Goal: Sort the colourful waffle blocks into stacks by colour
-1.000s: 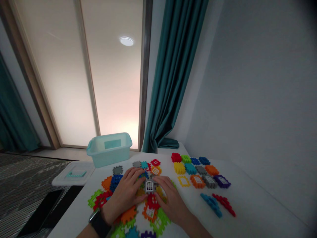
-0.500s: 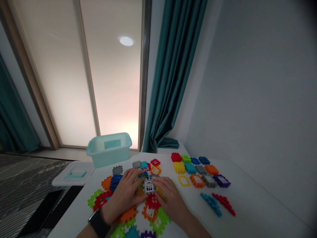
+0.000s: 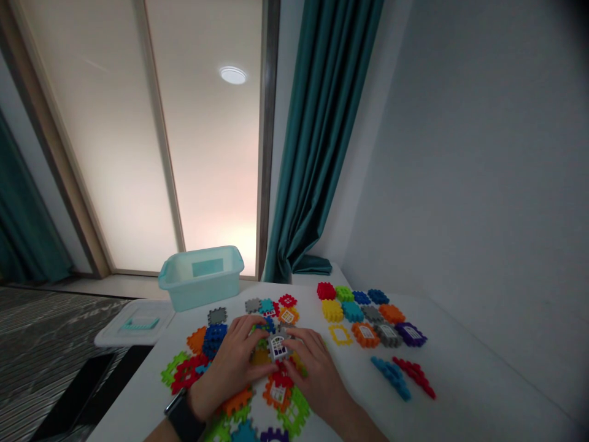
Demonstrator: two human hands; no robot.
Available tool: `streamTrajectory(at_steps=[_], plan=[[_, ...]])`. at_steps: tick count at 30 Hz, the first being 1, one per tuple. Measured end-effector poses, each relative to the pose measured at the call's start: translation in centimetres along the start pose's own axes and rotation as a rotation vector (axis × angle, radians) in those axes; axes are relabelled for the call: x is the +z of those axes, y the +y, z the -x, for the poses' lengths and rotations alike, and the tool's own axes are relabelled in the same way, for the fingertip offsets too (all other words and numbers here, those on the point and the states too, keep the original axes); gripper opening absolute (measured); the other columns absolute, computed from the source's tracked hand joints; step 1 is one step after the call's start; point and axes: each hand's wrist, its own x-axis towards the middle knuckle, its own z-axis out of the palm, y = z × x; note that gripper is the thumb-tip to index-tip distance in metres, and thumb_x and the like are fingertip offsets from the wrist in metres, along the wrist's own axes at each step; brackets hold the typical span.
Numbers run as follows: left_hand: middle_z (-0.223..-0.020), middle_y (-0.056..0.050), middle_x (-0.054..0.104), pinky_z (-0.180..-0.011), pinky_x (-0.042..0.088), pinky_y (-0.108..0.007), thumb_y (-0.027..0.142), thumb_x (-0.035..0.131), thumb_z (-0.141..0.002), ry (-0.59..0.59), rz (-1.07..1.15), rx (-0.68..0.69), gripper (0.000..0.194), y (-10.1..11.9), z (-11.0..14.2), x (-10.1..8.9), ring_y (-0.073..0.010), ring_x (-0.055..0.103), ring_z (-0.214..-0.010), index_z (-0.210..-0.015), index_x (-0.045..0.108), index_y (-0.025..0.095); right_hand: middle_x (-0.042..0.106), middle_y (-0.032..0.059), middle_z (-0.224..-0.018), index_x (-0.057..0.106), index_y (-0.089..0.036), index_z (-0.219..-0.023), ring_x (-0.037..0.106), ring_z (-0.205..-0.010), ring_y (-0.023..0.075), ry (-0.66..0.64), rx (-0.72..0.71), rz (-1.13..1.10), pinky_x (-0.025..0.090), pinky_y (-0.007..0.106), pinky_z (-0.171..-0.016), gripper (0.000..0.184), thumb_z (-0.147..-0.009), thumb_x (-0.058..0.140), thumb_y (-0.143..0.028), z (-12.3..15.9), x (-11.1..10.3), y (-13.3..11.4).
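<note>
A grey notched building tile with a white window insert (image 3: pixel 278 347) is held up between my hands, over loose tiles. My left hand (image 3: pixel 237 356), a dark watch on its wrist, curls its fingers and thumb about the tile's left edge. From the other side my right hand (image 3: pixel 315 368) pinches the right edge, fingers above and thumb below. Beneath them are a red tile (image 3: pixel 281 377), an orange window tile (image 3: pixel 276 395) and a green tile (image 3: pixel 294 414). Blue tiles (image 3: pixel 215 341) lie left of my left hand. My fingers partly hide the pieces under the grip.
Sorted tile stacks, among them a yellow one (image 3: pixel 332 310) and a purple one (image 3: pixel 411 334), stand on the right of the white table (image 3: pixel 350 393). Blue linked pieces (image 3: pixel 391 377) and red ones (image 3: pixel 415 377) lie nearer. A teal bin (image 3: pixel 202 285) and its lid (image 3: pixel 133 323) sit back left.
The grey window tile has tilted slightly between my hands, and my right fingers have shifted a little on it. The whole view has moved slightly.
</note>
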Motion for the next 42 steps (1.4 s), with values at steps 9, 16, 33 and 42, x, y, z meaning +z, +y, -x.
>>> streamTrajectory(at_steps=[9,16,33,42], plan=[[-0.124,-0.011,0.059,-0.096,0.051,-0.044,0.026,0.073,-0.087,-0.081,0.034,0.030,0.040,-1.7,0.2,-0.9,-0.0287,0.058,-0.114,-0.126,0.061,0.025,0.066,0.0054,-0.122,0.063,-0.026,-0.105,0.059,-0.117,0.0240,-0.072,0.105,-0.241,0.049,0.042,-0.102,0.032,-0.082,0.059,-0.005,-0.4,-0.9,0.7],[-0.115,-0.010,0.057,-0.097,0.049,-0.039,0.028,0.053,-0.100,-0.032,0.274,-0.062,0.016,-1.0,-0.1,-0.4,-0.0251,0.058,-0.110,-0.097,0.068,0.022,0.072,0.0064,-0.104,0.069,-0.023,-0.096,0.065,-0.102,0.0252,-0.128,0.389,-0.609,0.048,0.040,-0.095,0.013,-0.090,0.061,-0.030,-0.4,-0.5,0.2],[-0.103,-0.007,0.056,-0.095,0.046,-0.037,0.036,0.049,-0.100,-0.134,0.593,-0.345,0.028,1.1,-1.3,-0.8,-0.0226,0.058,-0.100,-0.078,0.058,0.020,0.063,0.0039,-0.087,0.064,-0.020,-0.078,0.060,-0.083,0.0200,-0.018,0.419,-0.573,0.048,0.032,-0.078,0.026,-0.095,0.056,-0.037,-0.5,0.3,0.2],[-0.103,-0.007,0.059,-0.087,0.049,-0.037,0.030,0.064,-0.083,-0.168,0.360,-0.291,0.012,1.7,-0.9,-1.0,-0.0255,0.057,-0.098,-0.088,0.058,0.021,0.067,0.0047,-0.096,0.064,-0.024,-0.098,0.063,-0.095,0.0206,0.071,-0.162,0.127,0.046,0.047,-0.102,0.021,-0.099,0.048,-0.010,0.1,-0.6,-0.2]])
